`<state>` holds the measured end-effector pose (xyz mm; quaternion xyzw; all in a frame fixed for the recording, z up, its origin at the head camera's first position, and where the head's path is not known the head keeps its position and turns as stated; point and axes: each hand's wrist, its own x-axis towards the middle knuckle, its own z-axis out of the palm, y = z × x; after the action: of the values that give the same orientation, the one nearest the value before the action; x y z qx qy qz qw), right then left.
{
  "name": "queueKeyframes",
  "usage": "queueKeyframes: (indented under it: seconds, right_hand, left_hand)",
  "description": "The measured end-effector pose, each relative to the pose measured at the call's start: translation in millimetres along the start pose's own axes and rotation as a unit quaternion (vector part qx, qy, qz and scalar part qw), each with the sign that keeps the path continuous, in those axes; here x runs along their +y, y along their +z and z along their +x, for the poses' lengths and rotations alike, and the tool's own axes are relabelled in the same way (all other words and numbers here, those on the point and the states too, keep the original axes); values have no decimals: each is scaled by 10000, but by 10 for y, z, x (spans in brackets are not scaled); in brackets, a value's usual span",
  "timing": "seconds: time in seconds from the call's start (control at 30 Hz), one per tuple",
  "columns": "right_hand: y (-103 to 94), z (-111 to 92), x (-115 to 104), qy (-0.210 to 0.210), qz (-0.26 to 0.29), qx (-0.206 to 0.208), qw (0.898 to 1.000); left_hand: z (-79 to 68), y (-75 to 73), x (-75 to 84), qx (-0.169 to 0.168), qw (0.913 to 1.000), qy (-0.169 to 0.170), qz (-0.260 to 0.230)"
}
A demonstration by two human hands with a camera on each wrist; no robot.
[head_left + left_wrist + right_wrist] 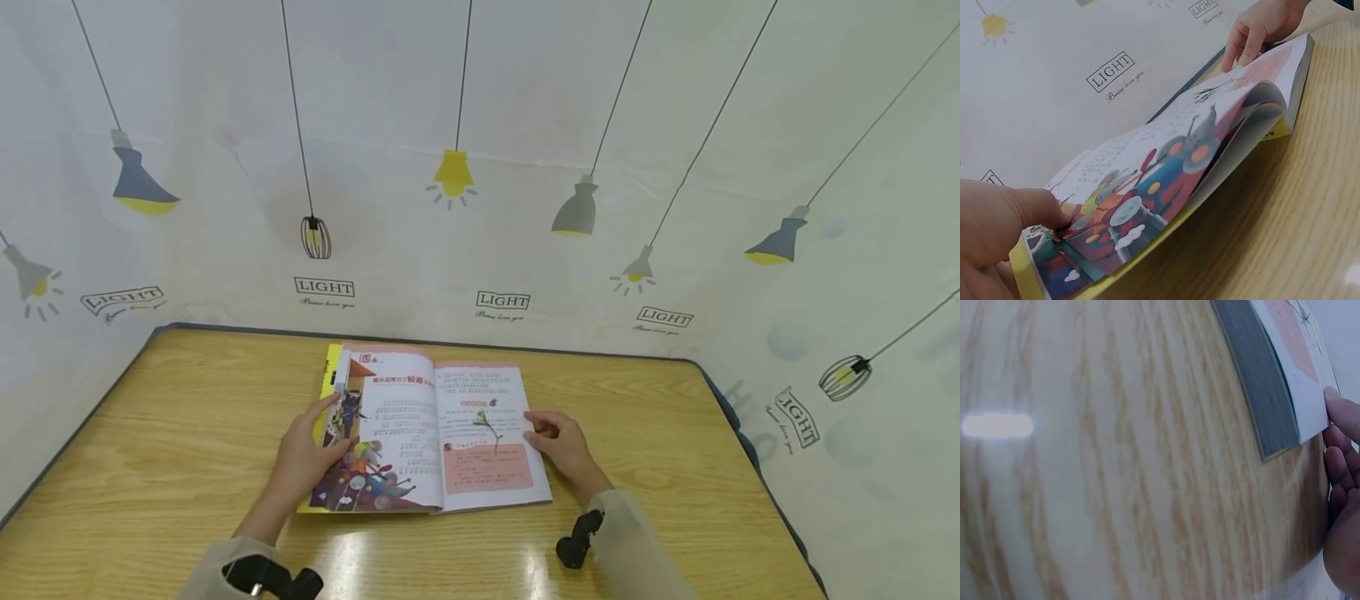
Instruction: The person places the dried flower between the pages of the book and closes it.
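An open book point(401, 408) lies on the wooden table, with a colourful cartoon on its left page and a pink text box on its right page. A small green plant sprig point(482, 420) with a thin stem rests on the right page. My left hand point(303, 450) grips the book's left edge; the left wrist view shows the thumb point(1044, 209) on top of the page and the cover slightly raised off the table. At the right edge, my right hand point(564, 450) holds the page side between thumb point(1342, 412) and curled fingers, which are partly hidden.
The wooden table point(187, 417) extends around the book, with a dark edge along the back. Behind it hangs a pale curtain point(390, 100) printed with lamps. Black wrist cameras point(577, 537) sit on both sleeves.
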<state>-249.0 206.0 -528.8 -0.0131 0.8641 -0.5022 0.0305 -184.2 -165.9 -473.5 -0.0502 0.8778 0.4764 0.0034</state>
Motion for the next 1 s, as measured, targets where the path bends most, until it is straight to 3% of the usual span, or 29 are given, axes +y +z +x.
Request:
queueKeyframes:
  seconds: [0.2,0.47,0.67,0.83,1.0]
  right_hand:
    - [0,-10,4,-33,-1,20,10000]
    - [5,-16,4,-119,28,106,9999]
    - [21,-20,0,-212,19,142,9997]
    - [24,-13,11,-195,-18,166,9997]
    - [23,-9,19,-185,-45,175,9997]
  left_hand:
    - [-5,-28,-16,-314,9994,-7,163]
    - [-10,-5,18,-128,9975,431,539]
    - [-58,-20,68,83,9980,622,89]
    - [-110,-50,145,108,9982,276,-517]
    - [-171,-81,244,80,9970,64,-767]
